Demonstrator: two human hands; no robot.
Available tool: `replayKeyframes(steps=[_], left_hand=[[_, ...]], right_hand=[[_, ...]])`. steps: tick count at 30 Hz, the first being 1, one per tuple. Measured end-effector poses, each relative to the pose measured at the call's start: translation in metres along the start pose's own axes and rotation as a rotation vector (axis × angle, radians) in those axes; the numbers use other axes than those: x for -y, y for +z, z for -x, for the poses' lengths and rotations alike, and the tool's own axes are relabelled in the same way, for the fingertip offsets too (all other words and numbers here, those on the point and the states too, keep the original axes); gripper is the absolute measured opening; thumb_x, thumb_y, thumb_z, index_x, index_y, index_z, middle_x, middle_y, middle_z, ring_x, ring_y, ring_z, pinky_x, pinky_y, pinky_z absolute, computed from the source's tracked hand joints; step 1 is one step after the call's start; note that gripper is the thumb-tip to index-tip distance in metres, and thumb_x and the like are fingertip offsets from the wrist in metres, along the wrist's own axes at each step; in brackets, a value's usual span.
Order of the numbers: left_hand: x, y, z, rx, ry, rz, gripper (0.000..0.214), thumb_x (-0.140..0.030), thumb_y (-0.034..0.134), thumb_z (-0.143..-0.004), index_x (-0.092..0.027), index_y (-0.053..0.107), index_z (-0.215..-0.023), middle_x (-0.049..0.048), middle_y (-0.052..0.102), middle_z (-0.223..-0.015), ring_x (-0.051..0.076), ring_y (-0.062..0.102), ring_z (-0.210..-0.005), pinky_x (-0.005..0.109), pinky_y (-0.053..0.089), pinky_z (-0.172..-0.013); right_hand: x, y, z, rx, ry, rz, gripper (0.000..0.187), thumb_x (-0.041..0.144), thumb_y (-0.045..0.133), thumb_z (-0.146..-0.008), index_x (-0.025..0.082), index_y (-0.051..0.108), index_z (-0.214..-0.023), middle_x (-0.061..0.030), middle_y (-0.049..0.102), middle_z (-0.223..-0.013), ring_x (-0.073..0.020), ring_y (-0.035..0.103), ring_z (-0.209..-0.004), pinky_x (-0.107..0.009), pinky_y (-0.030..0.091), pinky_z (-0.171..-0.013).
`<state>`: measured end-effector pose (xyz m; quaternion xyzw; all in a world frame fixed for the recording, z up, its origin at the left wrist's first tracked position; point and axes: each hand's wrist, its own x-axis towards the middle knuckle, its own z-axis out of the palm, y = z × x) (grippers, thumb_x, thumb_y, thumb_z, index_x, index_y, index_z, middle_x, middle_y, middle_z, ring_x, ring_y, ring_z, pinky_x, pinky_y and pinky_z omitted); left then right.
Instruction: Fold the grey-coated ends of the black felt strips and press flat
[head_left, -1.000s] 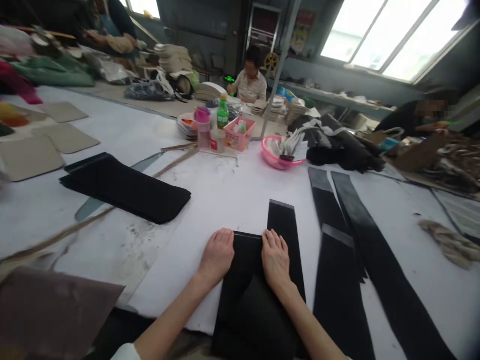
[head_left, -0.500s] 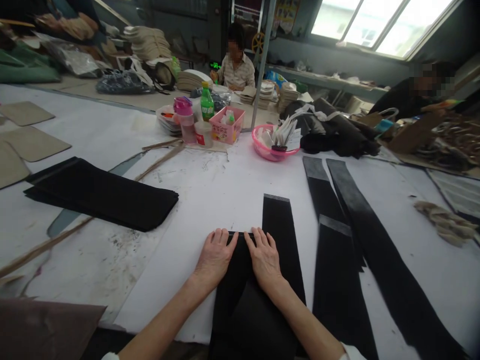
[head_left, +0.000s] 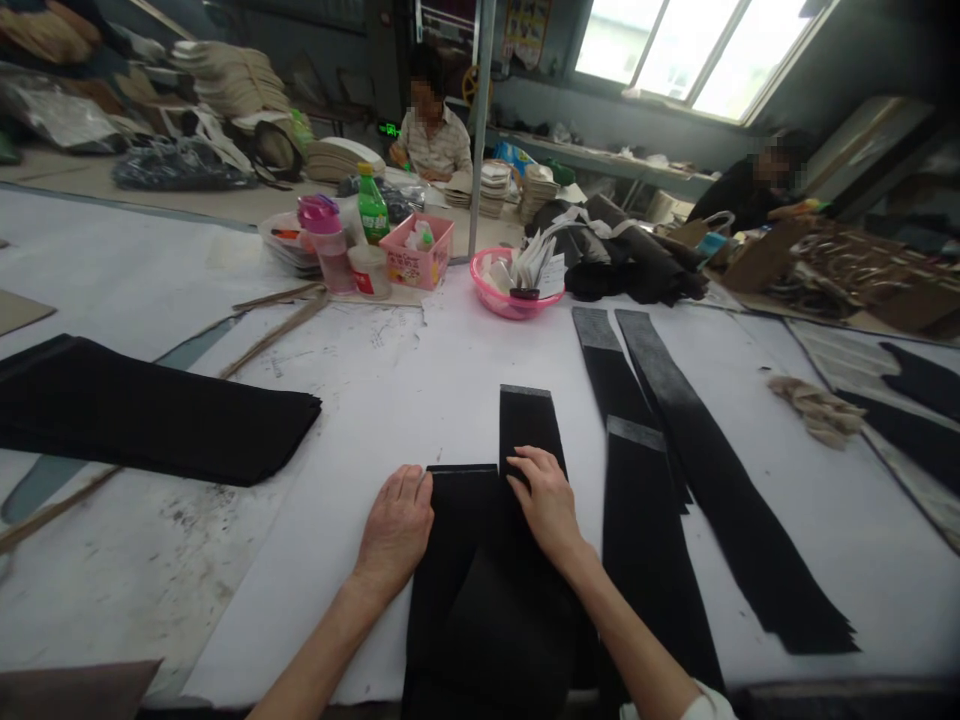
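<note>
In front of me lies a black fabric panel [head_left: 457,510] with a thin pale line along its far edge and a loose flap folded over its nearer part. My left hand [head_left: 397,520] rests at the panel's left edge, fingers side by side and laid down. To the right, a black strip [head_left: 527,415] with a grey far end lies partly under my right hand [head_left: 546,505]. That hand's thumb and fingers are slightly curved and apart, above the seam between panel and strip. Whether its fingertips touch the fabric is unclear.
A stack of black pieces [head_left: 157,405] lies left. More black strips [head_left: 652,560] and a crumpled glove [head_left: 817,410] lie right. At the back stand a pink basin [head_left: 517,305], a pink box [head_left: 420,255], a green bottle [head_left: 371,205] and a pole [head_left: 480,130]. Two people sit beyond.
Both hands have left the panel's far edge. My left hand moved to its left side, and my right hand shifted right over the strip. The view has turned rightward.
</note>
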<state>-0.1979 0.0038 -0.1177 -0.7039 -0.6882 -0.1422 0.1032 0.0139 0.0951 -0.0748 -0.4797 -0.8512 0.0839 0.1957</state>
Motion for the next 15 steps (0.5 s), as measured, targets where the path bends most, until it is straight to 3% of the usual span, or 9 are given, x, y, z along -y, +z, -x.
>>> replayKeyframes(steps=[4,7,11,15], left_hand=[[0.001,0.001,0.000,-0.023,0.006,0.009,0.034,-0.010,0.043,-0.086,-0.011,0.057,-0.117,0.0151,0.058,-0.118,0.028,0.051,-0.116,0.047,0.040,-0.104],[0.001,0.002,0.001,-0.038,-0.002,0.028,0.031,-0.010,0.041,-0.088,-0.011,0.057,-0.115,0.0144,0.058,-0.116,0.027,0.052,-0.115,0.046,0.041,-0.102],[0.001,0.001,0.000,-0.049,-0.022,0.058,0.026,-0.011,0.039,-0.089,-0.011,0.057,-0.109,0.0140,0.058,-0.114,0.026,0.052,-0.114,0.046,0.042,-0.102],[0.000,-0.003,0.000,-0.028,-0.058,0.087,0.022,-0.013,0.041,-0.090,-0.011,0.058,-0.105,0.0128,0.057,-0.112,0.025,0.051,-0.114,0.042,0.041,-0.105]], right_hand=[[-0.001,-0.005,-0.023,0.163,-0.030,0.012,0.019,0.023,0.062,-0.087,0.023,0.064,-0.105,-0.0036,0.065,-0.103,-0.0198,0.057,-0.098,-0.031,0.048,-0.082],[0.011,0.002,-0.039,0.270,-0.093,0.062,0.021,0.030,0.069,-0.082,0.023,0.065,-0.101,-0.0032,0.065,-0.099,-0.0204,0.057,-0.095,-0.029,0.046,-0.078],[0.024,0.009,-0.054,0.346,-0.121,0.084,0.023,0.036,0.074,-0.078,0.021,0.066,-0.094,-0.0029,0.065,-0.092,-0.0199,0.059,-0.089,-0.027,0.043,-0.072],[0.020,0.008,-0.064,0.399,-0.165,0.027,0.014,0.039,0.072,-0.079,0.026,0.067,-0.081,0.0048,0.065,-0.077,-0.0119,0.060,-0.070,-0.020,0.040,-0.059]])
